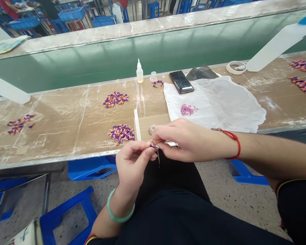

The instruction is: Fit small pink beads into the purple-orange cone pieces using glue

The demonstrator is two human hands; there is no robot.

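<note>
Several purple piles (pixel 121 132), bottle (pixel 139 71), phone (pixel 181 81)

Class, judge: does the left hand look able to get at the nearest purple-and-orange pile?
Probably yes: the pile lies just beyond the left hand with nothing between, though its fingers pinch a small purple piece.
</note>
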